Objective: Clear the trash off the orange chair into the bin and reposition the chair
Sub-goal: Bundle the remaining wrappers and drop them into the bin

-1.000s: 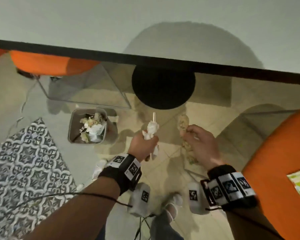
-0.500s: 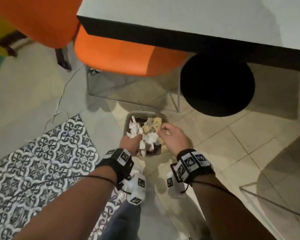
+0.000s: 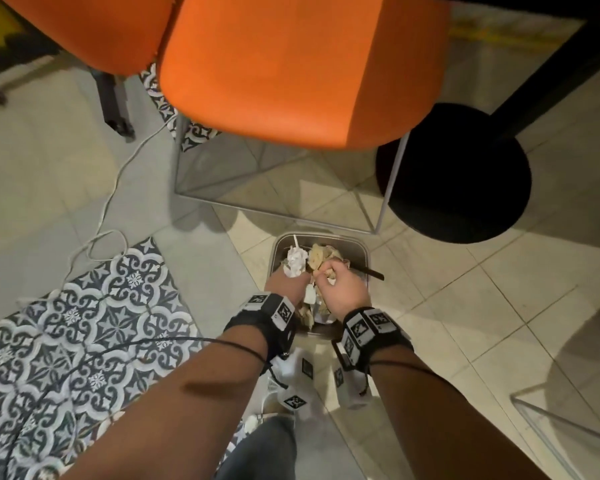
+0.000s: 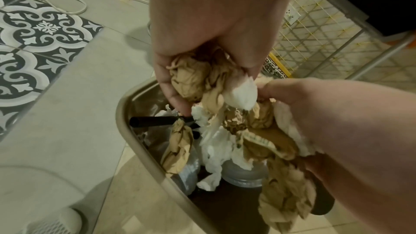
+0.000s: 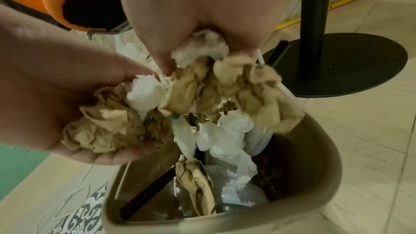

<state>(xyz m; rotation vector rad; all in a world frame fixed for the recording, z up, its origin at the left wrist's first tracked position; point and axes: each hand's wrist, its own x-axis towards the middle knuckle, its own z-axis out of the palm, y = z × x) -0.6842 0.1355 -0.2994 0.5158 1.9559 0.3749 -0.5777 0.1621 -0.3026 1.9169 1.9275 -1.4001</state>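
Note:
The beige bin (image 3: 361,249) stands on the floor in front of an orange chair (image 3: 291,64), with both hands right over its opening. My left hand (image 3: 288,280) grips crumpled brown paper (image 4: 191,77) and a white tissue (image 4: 243,95). My right hand (image 3: 329,275) grips another wad of brown paper (image 5: 225,86) just above the bin (image 5: 315,184). The two wads touch. Inside the bin (image 4: 135,149) lie more paper, white tissue, clear plastic and a black straw (image 4: 153,122).
The black round table base (image 3: 454,174) stands right of the bin. A second orange chair (image 3: 84,26) is at the top left. A white cable (image 3: 111,202) loops over the floor by patterned tiles (image 3: 66,341). A clear chair frame (image 3: 568,427) shows at the lower right.
Both hands carried the paper trash from beside the chair on the right over to the bin and lowered it to the opening. The view has swung left and closer.

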